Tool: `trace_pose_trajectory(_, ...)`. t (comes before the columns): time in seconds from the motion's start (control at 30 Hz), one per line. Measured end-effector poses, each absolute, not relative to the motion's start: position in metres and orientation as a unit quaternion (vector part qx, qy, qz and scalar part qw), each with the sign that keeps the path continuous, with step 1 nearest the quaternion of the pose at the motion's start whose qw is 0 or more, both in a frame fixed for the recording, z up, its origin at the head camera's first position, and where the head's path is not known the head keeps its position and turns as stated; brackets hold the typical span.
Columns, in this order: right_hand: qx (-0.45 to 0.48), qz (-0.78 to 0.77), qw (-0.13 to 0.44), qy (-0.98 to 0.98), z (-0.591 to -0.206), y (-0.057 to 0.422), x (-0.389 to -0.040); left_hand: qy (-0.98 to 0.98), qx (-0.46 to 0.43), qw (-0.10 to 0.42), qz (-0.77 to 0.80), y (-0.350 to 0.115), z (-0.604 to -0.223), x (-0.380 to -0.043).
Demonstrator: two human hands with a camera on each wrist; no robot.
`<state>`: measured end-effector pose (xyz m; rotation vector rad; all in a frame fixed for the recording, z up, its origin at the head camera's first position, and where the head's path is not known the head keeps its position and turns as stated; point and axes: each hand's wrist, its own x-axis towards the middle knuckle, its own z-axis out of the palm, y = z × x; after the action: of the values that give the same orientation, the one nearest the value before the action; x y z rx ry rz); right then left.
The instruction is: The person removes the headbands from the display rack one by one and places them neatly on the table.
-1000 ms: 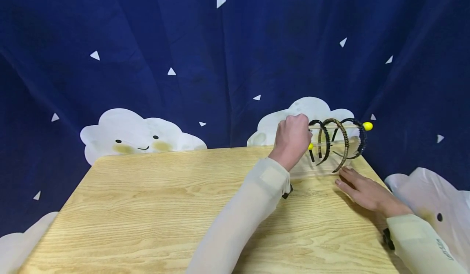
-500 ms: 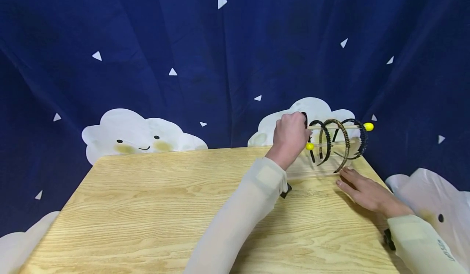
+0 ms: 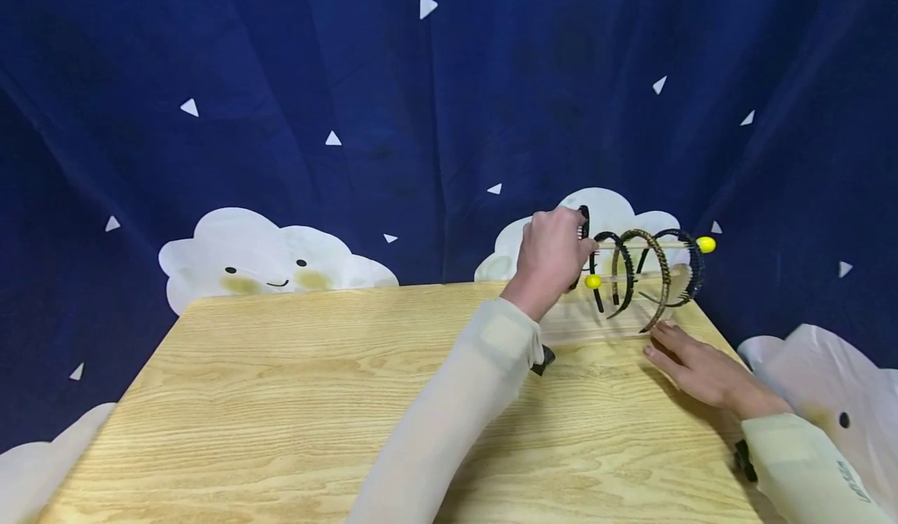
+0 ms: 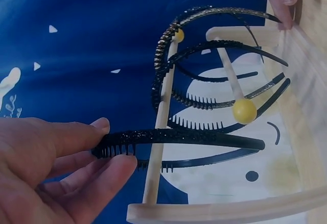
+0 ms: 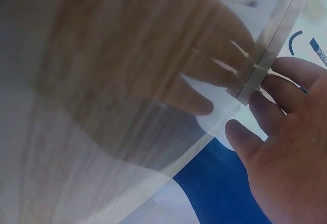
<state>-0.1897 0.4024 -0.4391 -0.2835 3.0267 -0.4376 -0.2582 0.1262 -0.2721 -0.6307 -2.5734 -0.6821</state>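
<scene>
In the left wrist view my left hand (image 4: 76, 168) pinches the top of a black toothed headband (image 4: 204, 138) between thumb and fingers. Both of its arms overlap the wooden rod (image 4: 162, 112) of a small rack. Further along that rod hang a black headband (image 3: 627, 278), a gold-brown one beside it (image 3: 661, 267) and a dark toothed one (image 3: 696, 270) at the right end. A yellow ball (image 3: 705, 245) tips the rack at the right, another yellow ball (image 3: 592, 281) at the left. My right hand (image 3: 705, 372) lies with extended fingers at the front edge of the rack's base (image 3: 596, 335).
The rack stands at the back right of a wood-grain table (image 3: 295, 399), near its right edge. Close behind hangs a dark blue curtain (image 3: 365, 64) printed with white clouds and triangles.
My left hand has shifted slightly left, and the black headband it pinches has come into sight beside the fingers. My right hand has stayed at the base.
</scene>
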Motion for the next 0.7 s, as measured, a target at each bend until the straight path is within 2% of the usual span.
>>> trace_pose_trajectory(0.2,-0.091,-0.144,0.041,0.984,-0.440,0.404,-0.191,-0.920,-0.221,0.189,-0.264,0.124,-0.267,-0.258)
trace_pose_trajectory(0.7,-0.087,-0.145,0.033,0.985,-0.440,0.403,-0.189,-0.893,-0.224,0.200,-0.335,0.114,-0.257,-0.256)
